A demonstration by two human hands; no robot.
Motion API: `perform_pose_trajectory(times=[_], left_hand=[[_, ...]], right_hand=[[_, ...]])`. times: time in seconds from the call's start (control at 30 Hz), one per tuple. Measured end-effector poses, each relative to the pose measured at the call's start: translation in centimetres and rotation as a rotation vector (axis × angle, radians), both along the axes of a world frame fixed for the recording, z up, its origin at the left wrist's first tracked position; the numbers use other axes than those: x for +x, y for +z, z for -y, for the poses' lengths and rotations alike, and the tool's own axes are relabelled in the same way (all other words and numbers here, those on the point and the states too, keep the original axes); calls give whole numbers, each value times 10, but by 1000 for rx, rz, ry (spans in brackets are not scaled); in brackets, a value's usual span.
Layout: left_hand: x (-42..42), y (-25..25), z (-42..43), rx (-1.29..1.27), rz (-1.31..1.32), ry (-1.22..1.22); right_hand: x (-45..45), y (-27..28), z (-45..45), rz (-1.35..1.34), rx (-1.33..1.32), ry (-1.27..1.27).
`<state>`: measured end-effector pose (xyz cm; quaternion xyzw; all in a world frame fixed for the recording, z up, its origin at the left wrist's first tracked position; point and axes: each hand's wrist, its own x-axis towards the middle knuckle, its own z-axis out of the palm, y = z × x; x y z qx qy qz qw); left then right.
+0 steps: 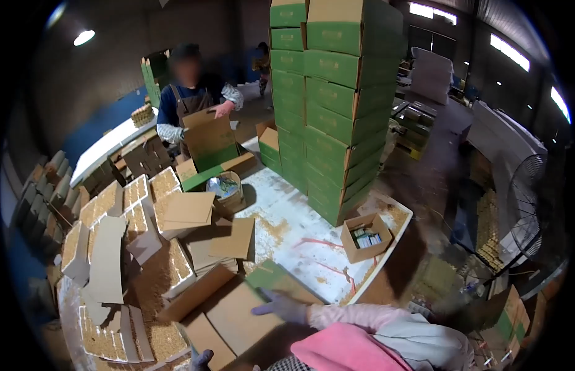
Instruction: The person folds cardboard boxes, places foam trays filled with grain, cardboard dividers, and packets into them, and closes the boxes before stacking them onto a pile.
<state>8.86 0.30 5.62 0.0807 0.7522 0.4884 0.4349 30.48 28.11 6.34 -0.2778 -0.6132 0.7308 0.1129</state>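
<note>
An open cardboard box with brown flaps and a green panel lies in front of me at the table's near side. My right hand, in a pale purple glove, rests on it with the fingers spread. At the bottom edge of the view, my left hand, in a dark-looking glove, shows only in part. Its fingers are bent against the near left edge of the box. Beyond the box lie flat cardboard sheets in a loose pile.
Tall green cartons stand stacked on the white table. A small box of packets sits near its right edge. White trays with tan contents fill the left. A co-worker handles a carton across the table. A fan stands right.
</note>
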Motion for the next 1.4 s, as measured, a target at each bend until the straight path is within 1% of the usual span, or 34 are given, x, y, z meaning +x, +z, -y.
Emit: perform_pose_trajectory(times=[0.03,0.07,0.1,0.13,0.17,0.2,0.27,0.33,0.37,0.4,0.43,0.47,0.5,0.53,0.6,0.67,0.73,0.77,0.8,0.83,0.87,0.9,0.93,0.97,1.0,1.07,1.1,1.17,1.23,1.27,1.3,1.33,1.37,1.4], left_hand=[[-4,4,-11,68,44,-12],[9,19,-60,717,279,18],[12,43,-95,845,290,31],[9,68,-130,889,218,46],[6,96,-167,957,152,42],[4,128,-205,1044,88,34],[2,204,-285,1250,-37,13],[6,283,-362,1444,-186,-33],[9,321,-399,1541,-318,-73],[12,360,-433,1643,-470,-122],[17,396,-465,1754,-579,-192],[40,444,-484,1876,-157,-297],[94,486,-490,1795,5,-245],[136,517,-500,1703,170,-194],[145,561,-551,1660,155,-374],[182,583,-584,1471,171,-552],[261,581,-584,1218,-222,-301],[261,585,-599,925,-350,-266],[256,592,-625,631,-468,-233],[221,591,-679,701,-1128,-273],[214,609,-688,457,-1391,-131],[192,619,-712,631,-1474,-365],[163,624,-747,375,-2167,-327],[135,630,-781,73,-2836,58],[135,623,-778,233,-2662,17],[144,585,-765,534,-2274,-86],[146,555,-757,666,-2152,-102],[152,464,-734,943,-1883,-185],[160,324,-714,1094,-1189,-386],[165,235,-696,989,-876,-439],[167,142,-676,742,-509,-426],[181,62,-658,462,16,-289],[200,-1,-636,208,459,-16],[222,-39,-627,129,676,203]], right_hand=[[11,14,-22,-31,40,2],[25,66,-40,-163,0,52],[15,42,-74,-239,195,-71],[21,90,-100,-190,417,-128],[19,105,-167,-347,524,79],[69,243,-146,-464,405,-28],[103,316,-204,-671,934,-364],[155,382,-271,-728,1455,-807],[178,410,-313,-521,1732,-1188],[199,439,-348,-500,1759,-1353],[215,463,-378,-422,1650,-1506],[230,486,-408,-327,1529,-1647],[247,505,-457,-405,1521,-1619],[263,508,-506,-276,1699,-1500],[295,514,-604,-77,2041,-1208],[286,514,-549,-546,1075,-739],[279,507,-541,-651,1069,-722],[279,505,-543,-703,1063,-725],[282,505,-550,-576,1175,-807],[285,504,-556,-435,1280,-884],[287,501,-564,-285,1377,-952],[291,498,-590,-2,1904,-1098],[297,497,-632,340,2423,-1179],[299,491,-632,485,2591,-1126],[300,486,-631,620,2764,-1072],[293,498,-598,452,2197,-1028],[282,492,-582,223,2097,-1179],[267,464,-547,-210,1984,-1317],[275,416,-510,-232,1996,-1096],[291,385,-488,-174,1963,-930],[311,356,-471,-51,1895,-772],[335,325,-456,112,1795,-640],[365,293,-441,289,1665,-533],[394,265,-427,450,1541,-477]])
